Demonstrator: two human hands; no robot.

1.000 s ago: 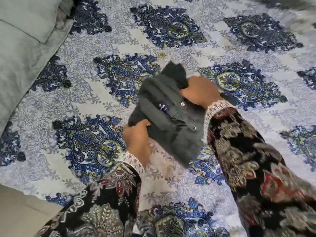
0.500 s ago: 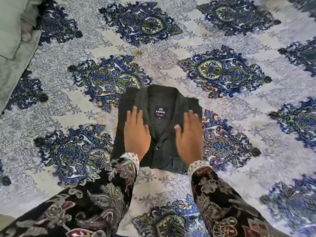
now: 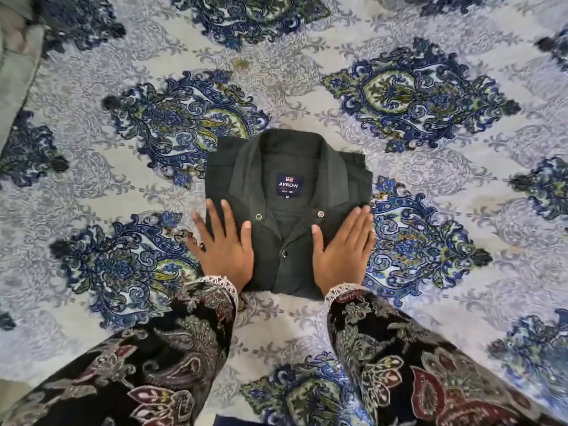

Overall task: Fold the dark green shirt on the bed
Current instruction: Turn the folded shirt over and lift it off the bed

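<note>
1. Our left hand lay flat on the shirt, palm down, fingers straight and slightly spread. It gripped nothing. The outer fingers reached past the shirt's 9 o'clock edge onto the bedspread.

2. Our right hand lay flat as well, fingers straight and close together, pointing toward 1 o'clock. It held nothing and only pressed on the cloth along the shirt's 3 o'clock edge.

3. Between our hands ran the shirt's front placket, with a snap showing midway between the two thumbs.

4. The shirt sat folded into a compact rectangle at the middle of the view, collar toward 12 o'clock and open. Inside the collar we saw a navy label reading ARROW, with an M below it.

5. Two more snaps sat on the collar points, one at 10 o'clock from the placket snap and one at 2 o'clock.

6. Our sleeves were black with a paisley print and white lace cuffs, entering from 7 and 5 o'clock.

7. The bedspread under the shirt was pale grey-white with blue and green medallions on every side.

8. At 10 o'clock, at the frame's edge, lay a grey-green pillow.
</note>
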